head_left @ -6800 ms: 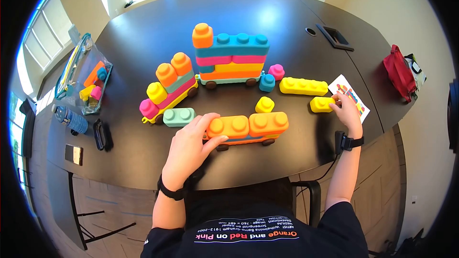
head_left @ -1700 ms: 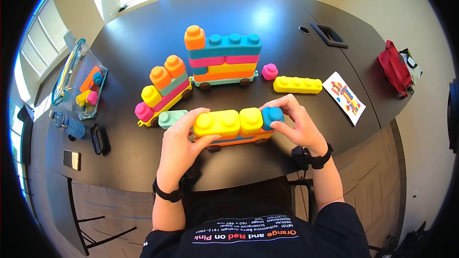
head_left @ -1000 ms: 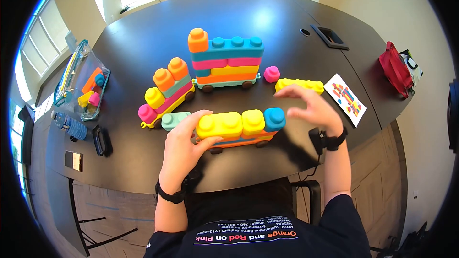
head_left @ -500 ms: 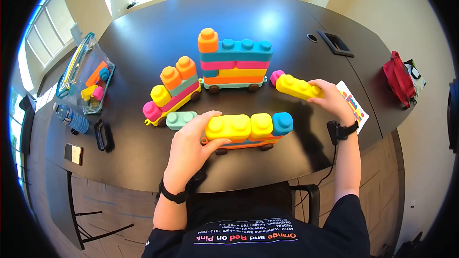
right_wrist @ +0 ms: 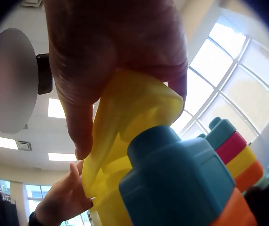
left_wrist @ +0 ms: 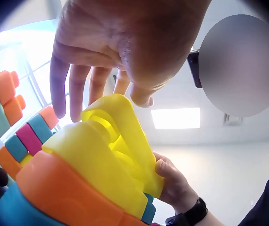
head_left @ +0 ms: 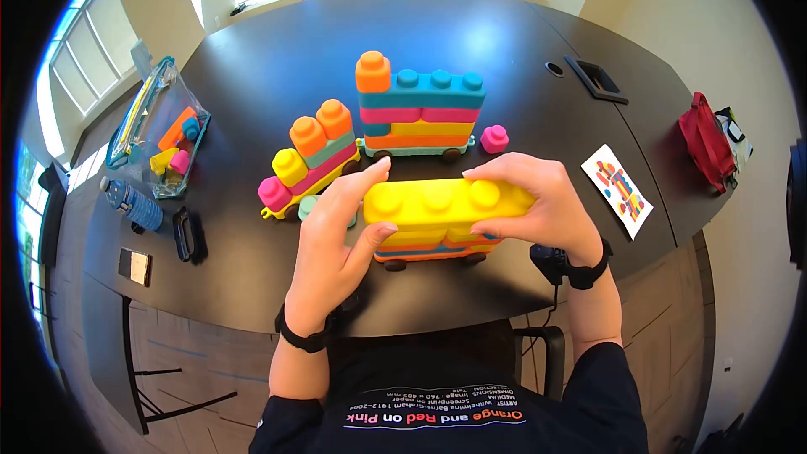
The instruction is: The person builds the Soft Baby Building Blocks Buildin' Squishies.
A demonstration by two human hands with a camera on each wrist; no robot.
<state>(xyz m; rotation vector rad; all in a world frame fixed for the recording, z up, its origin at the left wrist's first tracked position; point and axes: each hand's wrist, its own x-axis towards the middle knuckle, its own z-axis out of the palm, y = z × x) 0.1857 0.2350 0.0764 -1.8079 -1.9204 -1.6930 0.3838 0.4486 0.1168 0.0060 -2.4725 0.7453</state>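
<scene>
My right hand [head_left: 538, 208] pinches the right end of a long yellow building block [head_left: 437, 197] between thumb and fingers. In the right wrist view, the hollow underside of this block is tilted over the stud of a blue block [right_wrist: 179, 179]. Below it stands a wheeled toy car with an orange layer [left_wrist: 68, 186] and a yellow two-stud block [left_wrist: 89, 150] on top. My left hand [head_left: 336, 240] straddles the left end of the long block. Its fingers are extended, and the left wrist view shows a gap between thumb and block.
Behind are a tall block car [head_left: 424, 109], a stepped block car [head_left: 311, 160] and a pink block [head_left: 494, 139]. A mint block [head_left: 308, 206] is partly hidden by my left hand. A picture card [head_left: 618, 192] lies right; a clear bag [head_left: 164, 139] and bottle [head_left: 130, 203] stand left.
Yellow and blue blocks have replaced the orange ones atop the near car. My right hand has brought the long yellow block from the right to above it. My left hand has loosened its hold.
</scene>
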